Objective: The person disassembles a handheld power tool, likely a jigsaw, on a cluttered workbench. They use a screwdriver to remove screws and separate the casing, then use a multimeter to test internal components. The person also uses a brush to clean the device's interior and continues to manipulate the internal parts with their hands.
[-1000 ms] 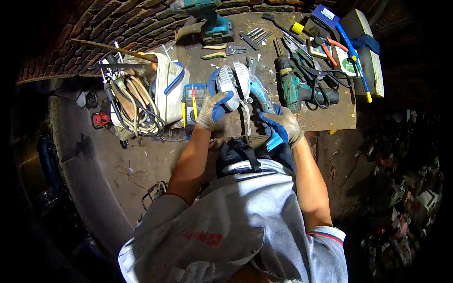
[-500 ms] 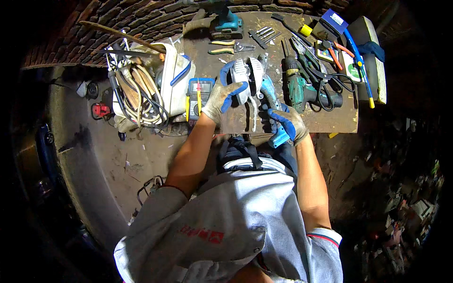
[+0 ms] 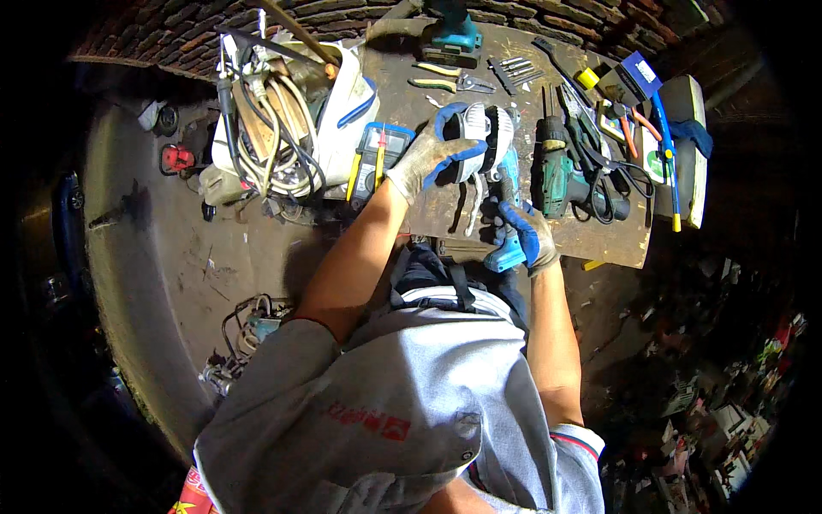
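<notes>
Both hands wear grey work gloves with blue palms and fingers. My right hand [image 3: 533, 233] wraps round the lower end of a blue cordless power tool [image 3: 509, 176] at the table's front edge. Two rounded, ribbed grey-white halves [image 3: 499, 139] sit at its upper end, with a dark gap between them. My left hand [image 3: 435, 157] curls its fingers and thumb round the left half. Below hangs a pale strip or lever [image 3: 473, 208], its kind unclear. A multimeter [image 3: 379, 156] with red and yellow probes lies left of my left hand; a green drill [image 3: 557, 176] lies to the right.
Cutting pliers [image 3: 454, 80], screwdriver bits [image 3: 520, 71] and a teal tool [image 3: 451, 38] lie farther back. Black-handled scissors [image 3: 610, 190] and a blue hacksaw [image 3: 666, 146] are at the right. A white container [image 3: 344, 107] full of coiled cables stands at the left, before a brick wall.
The view has shifted, so the table sits farther right and is turned slightly. The ribbed halves are turned and show more of their rounded tops. Both hands keep their holds.
</notes>
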A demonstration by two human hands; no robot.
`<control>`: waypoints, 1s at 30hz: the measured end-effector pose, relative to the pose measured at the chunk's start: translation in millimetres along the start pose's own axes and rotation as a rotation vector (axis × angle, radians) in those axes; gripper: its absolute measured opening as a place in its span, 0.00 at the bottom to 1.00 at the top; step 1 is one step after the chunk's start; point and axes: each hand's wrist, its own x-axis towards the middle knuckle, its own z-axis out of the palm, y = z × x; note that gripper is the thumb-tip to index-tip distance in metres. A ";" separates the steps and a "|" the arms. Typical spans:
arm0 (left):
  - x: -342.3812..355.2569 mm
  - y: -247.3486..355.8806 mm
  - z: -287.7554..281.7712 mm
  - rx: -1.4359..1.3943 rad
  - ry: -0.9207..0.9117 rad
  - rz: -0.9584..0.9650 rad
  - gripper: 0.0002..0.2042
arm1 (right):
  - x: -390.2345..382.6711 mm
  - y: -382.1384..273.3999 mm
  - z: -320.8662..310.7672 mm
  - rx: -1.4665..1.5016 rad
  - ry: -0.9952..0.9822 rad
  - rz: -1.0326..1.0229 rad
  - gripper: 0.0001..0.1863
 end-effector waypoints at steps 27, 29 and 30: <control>-33.9 19.3 -32.7 0.815 0.284 -0.019 0.34 | 8.1 -53.1 98.8 -0.808 0.426 -0.078 0.25; -37.4 14.1 -31.3 0.934 0.300 0.018 0.34 | 16.4 -39.8 100.5 -0.948 0.504 -0.045 0.27; -43.4 16.1 -31.9 0.973 0.298 0.054 0.33 | 13.9 -49.0 112.6 -0.866 0.456 -0.037 0.28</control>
